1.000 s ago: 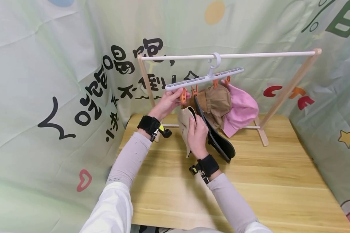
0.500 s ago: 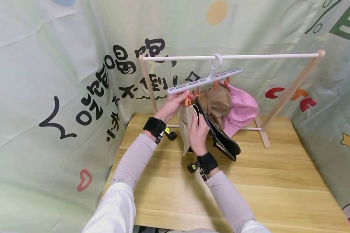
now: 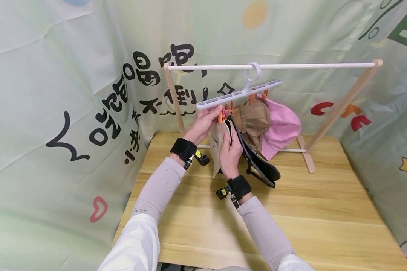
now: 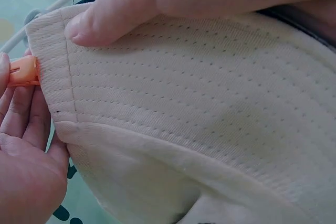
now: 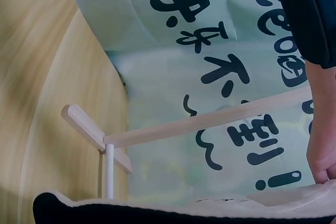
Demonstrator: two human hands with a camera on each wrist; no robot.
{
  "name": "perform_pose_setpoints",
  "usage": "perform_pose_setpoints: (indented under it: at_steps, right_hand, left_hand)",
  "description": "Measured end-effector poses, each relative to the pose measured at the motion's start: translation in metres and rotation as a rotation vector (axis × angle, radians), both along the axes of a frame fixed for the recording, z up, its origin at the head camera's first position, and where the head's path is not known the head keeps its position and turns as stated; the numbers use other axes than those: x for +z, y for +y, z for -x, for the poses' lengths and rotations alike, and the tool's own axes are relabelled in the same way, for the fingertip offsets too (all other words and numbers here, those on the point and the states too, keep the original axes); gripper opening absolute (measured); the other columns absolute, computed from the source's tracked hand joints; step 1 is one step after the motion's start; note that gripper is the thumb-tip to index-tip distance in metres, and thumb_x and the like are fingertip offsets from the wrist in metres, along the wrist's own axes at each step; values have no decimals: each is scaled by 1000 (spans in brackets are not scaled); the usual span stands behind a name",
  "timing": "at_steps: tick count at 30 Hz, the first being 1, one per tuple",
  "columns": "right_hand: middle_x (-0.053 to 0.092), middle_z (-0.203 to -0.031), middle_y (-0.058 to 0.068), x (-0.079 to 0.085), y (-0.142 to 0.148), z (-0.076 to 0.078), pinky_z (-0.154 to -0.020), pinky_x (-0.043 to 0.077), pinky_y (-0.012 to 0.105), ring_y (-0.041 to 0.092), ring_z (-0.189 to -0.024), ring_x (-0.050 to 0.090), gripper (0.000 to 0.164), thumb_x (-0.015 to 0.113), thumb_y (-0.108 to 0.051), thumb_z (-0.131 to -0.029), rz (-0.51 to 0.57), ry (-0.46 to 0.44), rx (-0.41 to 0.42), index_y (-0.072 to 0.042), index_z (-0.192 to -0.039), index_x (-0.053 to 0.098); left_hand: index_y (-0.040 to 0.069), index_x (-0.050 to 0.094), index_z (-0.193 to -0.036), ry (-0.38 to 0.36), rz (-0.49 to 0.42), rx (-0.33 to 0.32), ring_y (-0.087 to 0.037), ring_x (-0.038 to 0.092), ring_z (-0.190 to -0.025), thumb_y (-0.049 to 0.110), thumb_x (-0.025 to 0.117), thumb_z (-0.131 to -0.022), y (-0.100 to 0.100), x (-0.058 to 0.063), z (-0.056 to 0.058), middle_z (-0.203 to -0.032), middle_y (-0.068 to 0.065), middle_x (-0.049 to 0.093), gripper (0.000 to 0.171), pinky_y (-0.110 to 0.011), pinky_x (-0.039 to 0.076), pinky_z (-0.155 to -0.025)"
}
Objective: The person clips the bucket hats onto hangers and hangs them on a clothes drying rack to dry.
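In the head view, my left hand (image 3: 203, 122) pinches an orange clothespin (image 3: 221, 116) under the left end of the pale hanger (image 3: 239, 94). My right hand (image 3: 230, 154) grips a cream hat (image 3: 218, 146) by its upper edge, thumb on the near side. The left wrist view shows the clothespin (image 4: 23, 73) meeting the corner of the hat's stitched brim (image 4: 157, 66); whether it bites the fabric I cannot tell. A black-brimmed hat (image 3: 264, 171) hangs right beside it from another orange clothespin (image 3: 229, 107). The right wrist view has the cream hat's edge (image 5: 283, 199) along the bottom.
A brown hat (image 3: 254, 120) and a pink hat (image 3: 281, 126) hang farther right on the hanger. The hanger hooks over the white rod (image 3: 308, 66) of a wooden-legged rack (image 3: 342, 105) on the wood-grain table (image 3: 308, 218). Printed cloth (image 3: 71, 75) surrounds the table.
My left hand and its clothespin have shifted right, onto the cream hat's top edge. The hat has risen slightly in my right hand, and the hanger's left end has swung a little right.
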State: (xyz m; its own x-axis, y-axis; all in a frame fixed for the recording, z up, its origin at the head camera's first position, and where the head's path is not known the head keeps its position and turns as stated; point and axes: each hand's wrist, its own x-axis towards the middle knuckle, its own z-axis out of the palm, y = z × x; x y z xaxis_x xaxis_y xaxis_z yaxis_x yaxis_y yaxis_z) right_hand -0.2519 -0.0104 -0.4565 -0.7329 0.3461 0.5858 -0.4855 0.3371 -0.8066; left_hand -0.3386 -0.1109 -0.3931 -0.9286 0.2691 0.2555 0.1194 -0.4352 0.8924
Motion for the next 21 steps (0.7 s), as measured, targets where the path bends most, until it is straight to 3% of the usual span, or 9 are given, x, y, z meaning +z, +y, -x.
perform_pose_setpoints:
  at_steps: [5, 12, 16, 21]
  right_hand:
    - [46, -146, -4, 1, -3, 4, -109, 35, 30, 8, -133, 40, 42, 45, -22, -102, 18, 13, 22, -16, -144, 44]
    - [48, -144, 6, 6, -10, 5, -108, 37, 31, 15, -132, 44, 40, 46, -12, -101, 62, 49, 47, -10, -141, 46]
    - [50, -141, 8, 7, -9, 9, -106, 39, 35, 17, -130, 46, 39, 45, -9, -101, 90, 34, 55, -9, -140, 48]
    - [53, -138, -1, 3, -7, 11, -100, 45, 33, 11, -122, 51, 40, 44, -25, -103, 20, -77, 116, -23, -143, 44]
  left_hand:
    - [-14, 48, -125, -1, -10, 13, -19, 68, -89, 12, 58, -94, 1, -2, 2, -94, -11, 71, 42, -26, 53, -75]
    - [-9, 52, -125, 6, 5, 28, -26, 67, -100, 13, 60, -93, 3, -5, -3, -104, -18, 70, 40, -36, 51, -94]
    - [-7, 54, -125, 25, 56, 43, -25, 65, -105, 20, 59, -94, 3, -6, -4, -105, -15, 70, 42, -34, 48, -98]
    - [-3, 58, -121, 58, 109, 137, -23, 65, -103, 25, 56, -96, 2, -10, -6, -102, -13, 70, 37, -31, 49, -95]
